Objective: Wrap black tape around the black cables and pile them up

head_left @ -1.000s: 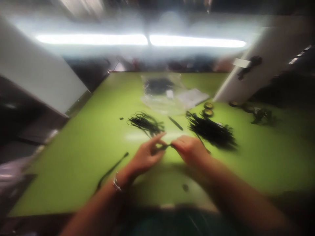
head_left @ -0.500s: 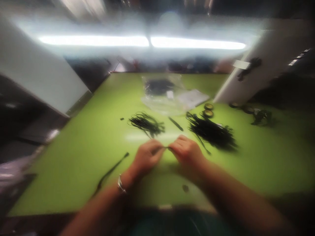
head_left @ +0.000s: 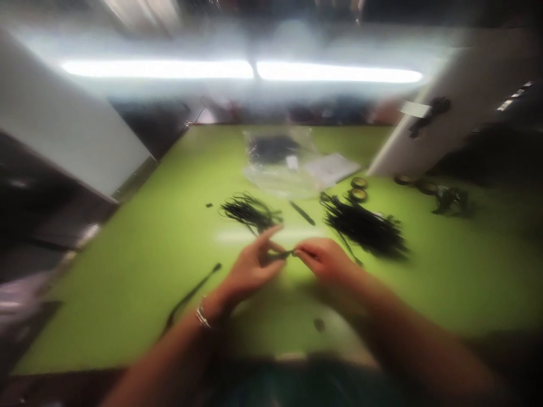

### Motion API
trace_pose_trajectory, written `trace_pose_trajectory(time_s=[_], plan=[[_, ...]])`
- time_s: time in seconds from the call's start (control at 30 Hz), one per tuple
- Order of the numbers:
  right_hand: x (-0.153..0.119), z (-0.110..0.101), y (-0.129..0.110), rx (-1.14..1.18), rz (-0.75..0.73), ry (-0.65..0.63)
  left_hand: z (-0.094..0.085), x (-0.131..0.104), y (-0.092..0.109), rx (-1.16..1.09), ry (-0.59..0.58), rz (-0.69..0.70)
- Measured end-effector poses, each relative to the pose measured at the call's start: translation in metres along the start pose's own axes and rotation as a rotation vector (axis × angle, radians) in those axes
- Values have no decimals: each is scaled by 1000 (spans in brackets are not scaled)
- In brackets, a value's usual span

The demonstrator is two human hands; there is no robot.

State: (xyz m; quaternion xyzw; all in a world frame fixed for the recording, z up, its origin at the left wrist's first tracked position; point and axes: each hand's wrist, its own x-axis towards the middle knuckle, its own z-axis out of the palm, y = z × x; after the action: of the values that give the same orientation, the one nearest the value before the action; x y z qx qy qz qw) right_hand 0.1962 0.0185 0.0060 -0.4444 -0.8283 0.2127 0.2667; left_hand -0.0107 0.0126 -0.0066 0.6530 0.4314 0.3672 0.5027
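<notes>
Over the middle of the green table, my left hand (head_left: 253, 265) and my right hand (head_left: 324, 257) meet at a thin black cord (head_left: 288, 254). The right thumb and fingers pinch one part of it. On the left, the thumb and a lower finger hold the cord while the index finger is raised away. Most of the cord is hidden by the fingers. Just beyond my left hand lies a small bundle of looped black cords (head_left: 249, 210). A larger black bundle (head_left: 365, 226) rests to the right, past my right hand. One single black cord (head_left: 190, 295) lies beside my left forearm.
Behind the bundles are a clear plastic bag (head_left: 275, 161) with dark contents and a white paper (head_left: 333, 168). A dark pen-like stick (head_left: 302, 213) lies between the bundles. Tape rolls (head_left: 358, 189) sit at right, near a white panel (head_left: 418, 118). A dark scrap (head_left: 319, 324) lies near me.
My left index finger has lifted and the left hand has opened up somewhat, showing more of the cord. My right hand has turned slightly and keeps its pinch.
</notes>
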Motion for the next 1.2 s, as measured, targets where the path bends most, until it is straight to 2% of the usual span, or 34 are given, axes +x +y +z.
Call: trace_pose_trajectory(time_s=[0.1, 0.23, 0.33, 0.4, 0.5, 0.6, 0.67, 0.73, 0.83, 0.9, 0.97, 1.1, 1.2], plan=[[-2, 2, -4, -182, -115, 126, -3, 0, 4, -87, 27, -65], [-3, 5, -4, -457, -359, 276, -3, -1, 7, -190, 82, -104], [-1, 4, 0, -494, -502, 269, -1, -2, 5, -202, 124, -111], [0, 4, 2, -466, -513, 226, 0, -2, 2, -140, 151, -50], [0, 7, 3, -286, -390, 158, 0, -3, -7, 81, 187, 201], [1, 13, 2, 86, -136, 27, 0, -4, -13, 236, 166, 381], [1, 14, 1, 299, 43, -116, 0, -4, -15, 253, 161, 389], [3, 14, 0, 427, 182, -202, 1, -3, -15, 238, 175, 357], [3, 11, -2, 476, 259, -161, 0, -2, -9, 118, 132, 211], [2, 9, -4, 369, 188, -78, -2, -1, -3, 26, 60, 79], [-1, 8, -6, 150, 29, 34, -3, -1, 1, -7, 13, -5], [-5, 12, -12, -283, -280, 183, -4, 1, 5, -37, 27, -67], [-6, 19, -13, -375, -356, 218, -3, 2, 4, -140, 33, -106]])
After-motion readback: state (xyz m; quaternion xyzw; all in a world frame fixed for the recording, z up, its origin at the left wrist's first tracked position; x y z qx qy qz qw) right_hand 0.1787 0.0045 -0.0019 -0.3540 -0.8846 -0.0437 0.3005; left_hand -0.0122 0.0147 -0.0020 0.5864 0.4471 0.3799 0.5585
